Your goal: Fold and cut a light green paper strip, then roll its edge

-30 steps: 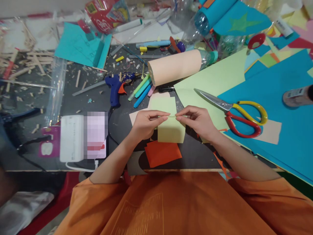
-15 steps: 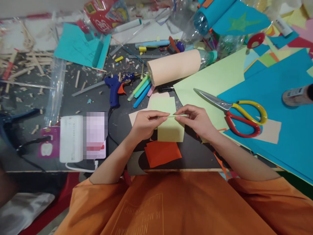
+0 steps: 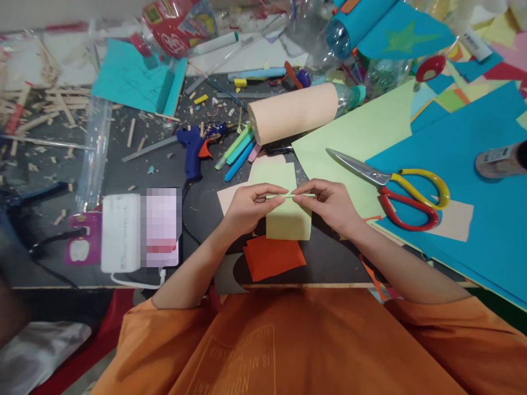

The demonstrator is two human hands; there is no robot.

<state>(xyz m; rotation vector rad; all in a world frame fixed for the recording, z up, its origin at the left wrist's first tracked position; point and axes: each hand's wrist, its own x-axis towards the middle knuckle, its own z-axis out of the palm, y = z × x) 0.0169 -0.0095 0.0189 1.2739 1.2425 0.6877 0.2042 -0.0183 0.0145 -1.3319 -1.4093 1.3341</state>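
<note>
My left hand (image 3: 249, 206) and my right hand (image 3: 327, 203) meet in front of me, each closed in a pinch. Between their fingertips they hold a narrow pale green strip of paper (image 3: 290, 196), level and folded or rolled; which one I cannot tell. Directly below it is a pale green paper sheet (image 3: 289, 224); whether strip and sheet are one piece is hidden by the fingers. Another pale green piece (image 3: 275, 174) lies just beyond the hands. Orange paper (image 3: 274, 258) rests nearer to me, by the table edge.
Scissors (image 3: 387, 184) with red and yellow handles lie at the right on large blue paper (image 3: 486, 230). Left are a glue gun (image 3: 193, 145), a phone (image 3: 162, 225) and a white box (image 3: 121, 233). Markers (image 3: 239, 151) and a paper-wrapped bottle (image 3: 294, 113) lie beyond.
The pinched paper strip has turned slightly and now shows a wider pale green face. My fingers have shifted a little along it; both hands stay in nearly the same place.
</note>
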